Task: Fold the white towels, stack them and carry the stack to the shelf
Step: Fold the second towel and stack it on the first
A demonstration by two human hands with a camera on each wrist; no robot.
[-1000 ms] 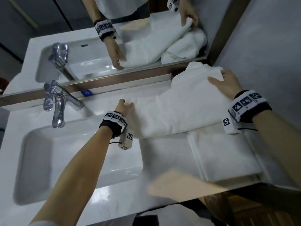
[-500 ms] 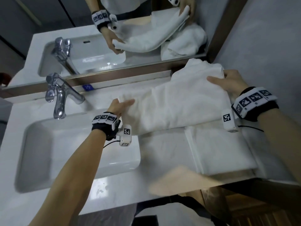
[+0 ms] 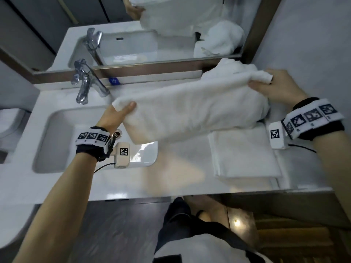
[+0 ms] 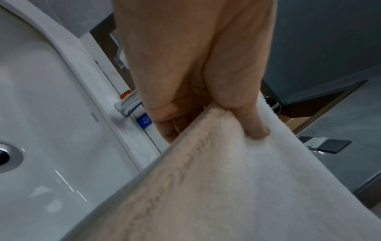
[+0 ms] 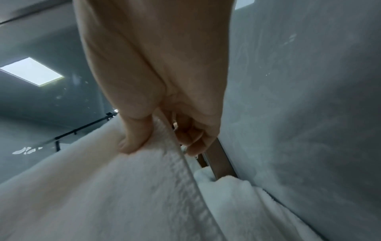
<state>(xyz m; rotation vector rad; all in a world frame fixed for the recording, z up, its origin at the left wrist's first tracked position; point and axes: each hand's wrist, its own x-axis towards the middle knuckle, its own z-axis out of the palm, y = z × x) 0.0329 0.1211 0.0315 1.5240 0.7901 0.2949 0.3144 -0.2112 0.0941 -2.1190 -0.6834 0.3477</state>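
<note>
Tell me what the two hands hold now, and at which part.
Both hold one white towel: the left hand pinches its left end, the right hand pinches its right end.

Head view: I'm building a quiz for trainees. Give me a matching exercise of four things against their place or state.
Things:
1. held towel
2. folded towel
3. faucet
4. crumpled towel

Places or states:
A. behind the basin
B. flat on the counter, right of the basin
C. stretched between left hand and right hand
D. bunched at the mirror corner

Pairs: 1-C, 2-B, 3-A, 4-D
</note>
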